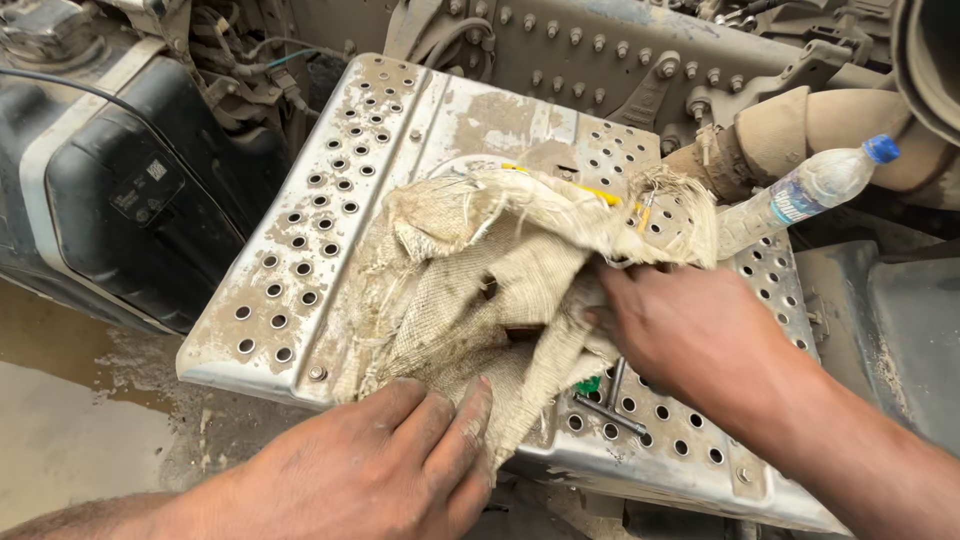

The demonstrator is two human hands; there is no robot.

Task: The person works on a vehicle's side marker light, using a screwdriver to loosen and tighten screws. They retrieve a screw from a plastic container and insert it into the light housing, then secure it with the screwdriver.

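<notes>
I am pressing my left hand (400, 455) flat on the near edge of the frayed burlap sack (500, 270) while my right hand (680, 325), nearer its centre, is gripping a fold; the sack is sprawling diagonally across the perforated metal step (300, 270).

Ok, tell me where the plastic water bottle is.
In the head view the plastic water bottle lies tilted at the upper right, at the far right edge of the perforated metal plate, just beyond the burlap sack and above the right hand.
</notes>
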